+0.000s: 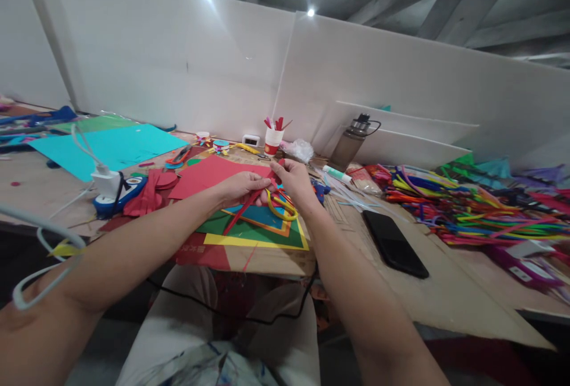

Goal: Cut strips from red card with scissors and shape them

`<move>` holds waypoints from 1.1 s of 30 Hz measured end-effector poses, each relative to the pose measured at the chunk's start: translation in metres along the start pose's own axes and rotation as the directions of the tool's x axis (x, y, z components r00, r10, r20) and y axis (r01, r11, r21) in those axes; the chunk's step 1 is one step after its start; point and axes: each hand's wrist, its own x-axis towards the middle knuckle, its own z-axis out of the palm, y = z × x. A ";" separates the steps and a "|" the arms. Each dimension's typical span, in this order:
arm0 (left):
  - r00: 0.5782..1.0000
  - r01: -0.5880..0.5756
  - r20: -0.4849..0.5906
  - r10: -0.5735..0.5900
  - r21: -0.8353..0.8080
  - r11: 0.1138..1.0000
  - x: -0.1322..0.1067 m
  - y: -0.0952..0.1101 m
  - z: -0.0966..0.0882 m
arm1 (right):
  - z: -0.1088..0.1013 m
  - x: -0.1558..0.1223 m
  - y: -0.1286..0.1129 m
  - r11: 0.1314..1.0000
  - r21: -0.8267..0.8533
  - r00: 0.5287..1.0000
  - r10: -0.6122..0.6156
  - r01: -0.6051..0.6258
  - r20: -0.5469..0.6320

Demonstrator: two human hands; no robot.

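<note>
Both my arms reach forward over the table. My left hand (243, 187) is closed round the upper end of a red pipe cleaner (240, 212) that slants down to the left. My right hand (291, 181) pinches a small red piece at its fingertips, close to the left hand. Yellow-handled scissors (282, 206) hang just under the right hand; whether it grips them I cannot tell. Beneath both hands lies a stack of green, yellow, orange and blue paper squares (258, 234), with a red sheet (209, 175) behind.
A black phone (394, 243) lies to the right. Further right spreads a heap of coloured pipe cleaners (467, 208). A cup of red sticks (273, 136) and a bottle (351, 139) stand at the back. A cyan sheet (107, 148) and a white charger (107, 183) are left.
</note>
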 end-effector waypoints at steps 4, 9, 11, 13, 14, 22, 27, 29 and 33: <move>0.999 0.007 -0.043 -0.006 0.041 0.999 0.000 0.001 0.002 | -0.001 0.001 0.002 1.000 -0.010 1.000 -0.008 0.008 -0.026; 0.998 0.027 -0.064 -0.023 0.062 0.998 -0.001 0.001 0.004 | -0.005 0.005 0.006 0.998 0.040 0.996 0.043 -0.040 -0.080; 0.998 0.028 -0.058 -0.024 0.067 0.997 0.000 0.000 0.004 | -0.008 0.007 0.006 0.995 0.085 0.990 0.067 -0.057 -0.122; 0.998 0.029 -0.057 -0.025 0.073 0.997 0.000 0.000 0.004 | -0.012 0.008 0.006 0.991 0.113 0.983 0.092 -0.075 -0.157; 0.998 0.035 -0.061 -0.030 0.079 0.996 0.000 0.000 0.005 | -0.014 0.008 0.006 0.988 0.124 0.980 0.109 -0.089 -0.169; 0.997 0.057 -0.050 -0.051 0.145 0.988 -0.002 0.000 0.005 | -0.026 0.016 0.006 0.969 0.211 0.955 0.181 -0.131 -0.235; 0.999 0.012 0.051 -0.017 0.096 0.995 -0.002 0.000 0.001 | -0.030 0.020 0.011 0.964 0.238 0.950 0.184 -0.123 -0.253; 0.998 0.006 0.062 -0.011 0.073 0.997 -0.003 0.001 0.002 | -0.030 0.020 0.012 0.963 0.236 0.955 0.184 -0.128 -0.233; 0.999 0.030 -0.015 -0.029 0.121 0.992 -0.006 0.006 0.008 | -0.029 0.019 0.012 0.965 0.230 0.958 0.179 -0.126 -0.224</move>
